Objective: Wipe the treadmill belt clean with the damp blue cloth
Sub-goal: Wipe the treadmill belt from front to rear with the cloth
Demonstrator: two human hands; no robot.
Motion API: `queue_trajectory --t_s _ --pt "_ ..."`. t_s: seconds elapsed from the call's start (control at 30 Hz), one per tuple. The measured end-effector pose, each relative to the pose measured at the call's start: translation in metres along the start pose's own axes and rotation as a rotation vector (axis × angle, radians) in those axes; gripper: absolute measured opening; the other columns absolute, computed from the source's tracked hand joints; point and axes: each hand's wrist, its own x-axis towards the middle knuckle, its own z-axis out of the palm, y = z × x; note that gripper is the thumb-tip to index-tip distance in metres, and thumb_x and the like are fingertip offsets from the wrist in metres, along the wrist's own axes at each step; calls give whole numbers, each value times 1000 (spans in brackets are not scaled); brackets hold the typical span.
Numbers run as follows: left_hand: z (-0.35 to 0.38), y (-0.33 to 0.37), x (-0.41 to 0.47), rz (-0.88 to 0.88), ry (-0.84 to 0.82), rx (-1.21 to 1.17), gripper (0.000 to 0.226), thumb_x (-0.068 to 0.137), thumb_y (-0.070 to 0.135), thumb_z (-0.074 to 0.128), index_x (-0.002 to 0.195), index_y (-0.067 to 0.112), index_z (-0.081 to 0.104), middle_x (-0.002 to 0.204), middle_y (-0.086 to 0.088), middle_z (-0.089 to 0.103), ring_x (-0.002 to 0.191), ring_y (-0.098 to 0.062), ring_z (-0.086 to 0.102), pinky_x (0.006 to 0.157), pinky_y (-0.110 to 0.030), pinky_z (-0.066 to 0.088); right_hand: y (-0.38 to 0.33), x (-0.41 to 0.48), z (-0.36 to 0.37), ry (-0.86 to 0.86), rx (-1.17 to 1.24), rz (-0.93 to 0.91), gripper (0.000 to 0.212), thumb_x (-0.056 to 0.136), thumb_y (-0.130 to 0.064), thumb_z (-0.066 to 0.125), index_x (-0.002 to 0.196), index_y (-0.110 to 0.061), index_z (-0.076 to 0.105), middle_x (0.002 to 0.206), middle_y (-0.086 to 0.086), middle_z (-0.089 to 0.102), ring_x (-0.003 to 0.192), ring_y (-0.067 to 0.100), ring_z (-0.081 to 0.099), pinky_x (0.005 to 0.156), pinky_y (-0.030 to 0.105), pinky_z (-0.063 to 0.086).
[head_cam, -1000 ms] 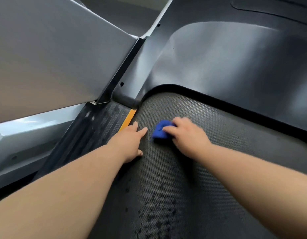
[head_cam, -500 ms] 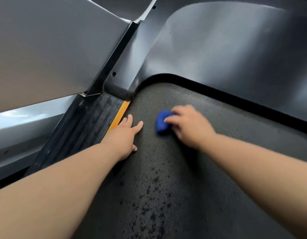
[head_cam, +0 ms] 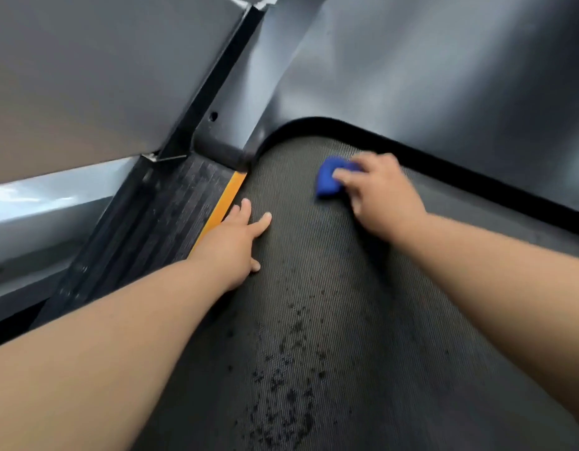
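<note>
Panel of smooth grey plastic point(head_cam: 102, 76) at far left, slanting up and away. Under it a paler grey strip point(head_cam: 37, 216), then a ribbed black side rail point(head_cam: 158, 222), edged on the inner side by an orange strip point(head_cam: 228, 200) lying just beside the treadmill belt point(head_cam: 314, 304).

Left hand point(head_cam: 232, 239) laid palm down on the left margin of the belt, relaxed and flat, fingers straight and slightly apart. Outermost fingers right at the orange strip, touching or only overlapping it, hard to say. Thumb tip showing at the near side. Nothing held.

Between the two forearms, nearer the camera, a scatter of dark specks point(head_cam: 281, 385) on the ribbed belt surface.

Further right and further away, blue cloth point(head_cam: 327, 180) bunched into a small wad, resting on the belt near the curved front end, apart from the left hand. Right hand point(head_cam: 382, 196) on top of it, somewhat blurred, fingers bent over the right part of the wad, gripping it and pressing it down on the belt. Left part of the wad poking out past the fingertips.

Just beyond the cloth and the knuckles, a black gap point(head_cam: 476, 180) following the curved edge of the belt. Behind that, filling the upper right, the dark grey motor cover point(head_cam: 444, 76).
</note>
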Motion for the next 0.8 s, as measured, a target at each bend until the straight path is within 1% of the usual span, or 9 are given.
queue_trajectory --t_s 0.07,0.1,0.23,0.37,0.5,0.57,0.63,0.73,0.8 --pt "2 0 -1 -9 2 9 92 89 27 65 150 36 -3 157 -2 -22 146 -18 -7 108 -34 33 5 19 -3 -61 -54 280 28 87 -13 52 110 -17 68 124 16 52 101 41 48 88 42 45" --pt "3 0 0 -11 4 9 93 88 26 65 150 36 -3 157 -2 -23 146 -19 -7 108 -34 34 -2 21 -5 -106 -66 304 28 89 -15 51 111 -19 66 126 14 49 104 38 45 88 39 44" --pt "1 2 -1 -5 8 -11 93 88 26 66 150 35 -3 157 -3 -22 146 -19 -7 109 -34 35 -53 -23 8 -223 30 24 28 86 -17 50 112 -17 61 118 13 52 92 33 47 74 44 52" --pt "2 0 0 3 15 -43 92 89 24 65 151 34 -2 157 -3 -22 146 -19 -8 109 -32 31 -34 -27 15 -129 -17 -104 35 79 -15 50 111 -16 65 113 16 59 82 36 53 69 43 54" --pt "3 0 -3 -2 0 -22 91 89 23 64 151 33 -3 157 -3 -22 146 -19 -9 107 -33 37 0 29 -9 -81 -133 422 27 85 -13 52 109 -18 64 118 13 50 102 37 44 83 40 43" --pt "1 1 -4 -11 -6 -14 91 89 24 64 151 33 -3 157 -4 -22 146 -19 -9 107 -34 37 -26 22 -8 -174 -81 348 27 88 -17 50 111 -21 63 121 9 49 104 34 43 84 37 42" --pt "-4 3 -8 -15 10 -14 92 88 28 65 151 32 -2 158 -4 -19 147 -20 -4 109 -34 33 -60 -5 3 -235 26 78 29 85 -16 54 112 -23 64 121 6 53 98 34 47 81 38 48" --pt "-8 6 -19 16 232 94 97 83 46 66 152 30 0 158 -5 -15 141 -22 15 108 -37 31 -58 -20 15 -195 75 -141 32 76 -18 54 103 -22 71 108 8 63 81 34 54 68 40 53" --pt "-9 -3 -21 -38 356 137 107 77 58 65 151 23 -3 157 -10 -15 142 -26 11 112 -39 23 -42 7 13 -133 -30 -131 33 80 -20 48 104 -27 69 109 7 62 85 33 53 69 37 49"
